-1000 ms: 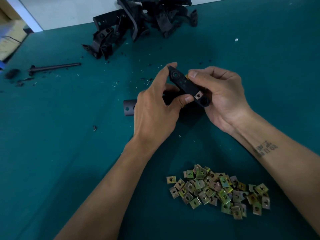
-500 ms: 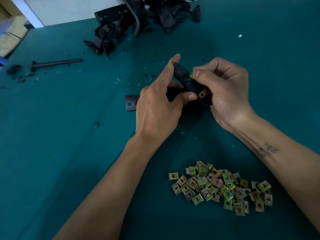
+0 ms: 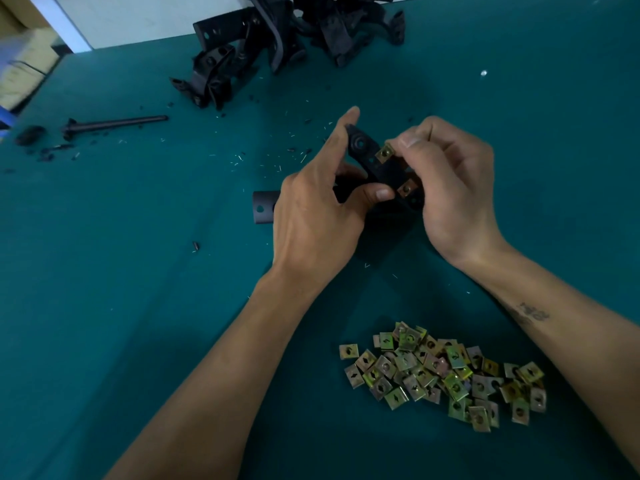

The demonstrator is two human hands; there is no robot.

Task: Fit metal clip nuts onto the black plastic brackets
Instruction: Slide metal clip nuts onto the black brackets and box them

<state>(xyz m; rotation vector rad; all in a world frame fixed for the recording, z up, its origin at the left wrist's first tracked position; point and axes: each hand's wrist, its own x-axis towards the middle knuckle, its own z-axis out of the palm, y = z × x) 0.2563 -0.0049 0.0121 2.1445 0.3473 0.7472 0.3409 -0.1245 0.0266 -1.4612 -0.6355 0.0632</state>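
A black plastic bracket (image 3: pixel 375 166) is held above the green table at the centre. My left hand (image 3: pixel 318 216) grips it from the left, thumb on its lower part and forefinger up along its far end. My right hand (image 3: pixel 453 188) pinches a brass-coloured clip nut (image 3: pixel 385 153) against the bracket's upper right edge. A second clip nut (image 3: pixel 407 188) sits on the bracket's lower end, beside my left thumb. The bracket's other end (image 3: pixel 265 207) sticks out to the left of my left hand.
A heap of several loose clip nuts (image 3: pixel 446 374) lies near the front, between my forearms. A pile of black brackets (image 3: pixel 277 39) stands at the far edge. A dark rod (image 3: pixel 114 123) and scattered black crumbs lie far left. The table (image 3: pixel 121 289) is green cloth.
My right hand has brought a clip nut to the bracket's upper edge, where it now shows. The bracket has tilted a little and my left forefinger has straightened.
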